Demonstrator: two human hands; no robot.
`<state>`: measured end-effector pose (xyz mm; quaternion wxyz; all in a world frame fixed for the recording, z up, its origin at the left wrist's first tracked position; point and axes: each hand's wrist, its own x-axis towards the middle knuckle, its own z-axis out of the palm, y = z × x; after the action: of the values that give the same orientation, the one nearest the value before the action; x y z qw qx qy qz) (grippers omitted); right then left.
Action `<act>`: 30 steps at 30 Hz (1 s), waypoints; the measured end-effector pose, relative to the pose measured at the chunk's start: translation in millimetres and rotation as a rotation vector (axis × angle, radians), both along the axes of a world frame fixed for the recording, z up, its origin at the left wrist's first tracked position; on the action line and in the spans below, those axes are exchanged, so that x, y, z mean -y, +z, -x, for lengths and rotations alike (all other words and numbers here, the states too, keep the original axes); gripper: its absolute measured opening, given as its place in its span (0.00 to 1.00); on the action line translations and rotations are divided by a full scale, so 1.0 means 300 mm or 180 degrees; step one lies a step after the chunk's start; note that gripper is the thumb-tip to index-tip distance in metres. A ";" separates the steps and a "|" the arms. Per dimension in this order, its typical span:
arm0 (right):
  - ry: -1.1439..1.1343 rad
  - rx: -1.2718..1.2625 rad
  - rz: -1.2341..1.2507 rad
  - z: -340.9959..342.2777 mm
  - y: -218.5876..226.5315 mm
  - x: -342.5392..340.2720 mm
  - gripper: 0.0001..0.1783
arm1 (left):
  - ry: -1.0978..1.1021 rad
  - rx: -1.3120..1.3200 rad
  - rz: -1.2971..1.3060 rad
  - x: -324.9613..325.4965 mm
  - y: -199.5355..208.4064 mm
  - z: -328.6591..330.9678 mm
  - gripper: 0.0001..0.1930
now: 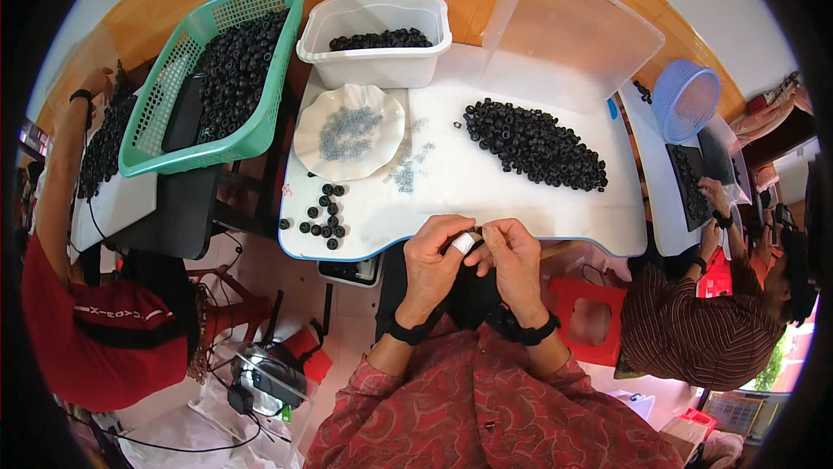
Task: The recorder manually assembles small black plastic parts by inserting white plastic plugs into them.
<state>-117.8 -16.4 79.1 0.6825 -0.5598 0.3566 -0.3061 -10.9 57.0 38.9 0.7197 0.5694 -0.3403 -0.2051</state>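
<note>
My left hand (432, 259) and my right hand (512, 262) meet at the table's front edge, fingertips pinched together. Between them is a small black part (475, 232), mostly covered by the fingers; it looks like the black ring-shaped parts on the table. White tape (463, 243) wraps a finger of my left hand. Beyond my hands, to the right, lies a long heap of black ring-shaped parts (529, 144). Several single black parts (326, 219) are spread at the table's left front. A wavy white plate (305, 141) holds tiny clear pieces, with more clear pieces (406, 176) scattered beside it.
A white tub (373, 65) of black parts stands at the back. Left of it is a green basket (299, 13) of black parts. A translucent lid (573, 31) leans at the back right. A blue basket (685, 100) stands further right. People sit working on both sides.
</note>
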 end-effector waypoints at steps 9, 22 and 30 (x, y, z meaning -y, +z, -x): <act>-0.0252 -0.0798 0.1399 -0.054 -0.140 0.156 0.07 | -0.0516 -0.1967 0.0378 0.019 -0.081 -0.023 0.10; -0.1122 -0.1690 0.3168 -0.081 -0.209 0.362 0.07 | -0.0532 -0.2302 0.0276 0.011 -0.091 -0.056 0.12; -0.1228 -0.2093 0.3175 -0.098 -0.222 0.360 0.06 | -0.0598 -0.2391 0.0293 0.008 -0.104 -0.058 0.12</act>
<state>-88.4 -124.4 12.4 0.1263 -0.8013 0.4568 -0.3651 6.5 54.8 7.8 0.7970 0.3881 -0.1126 -0.4488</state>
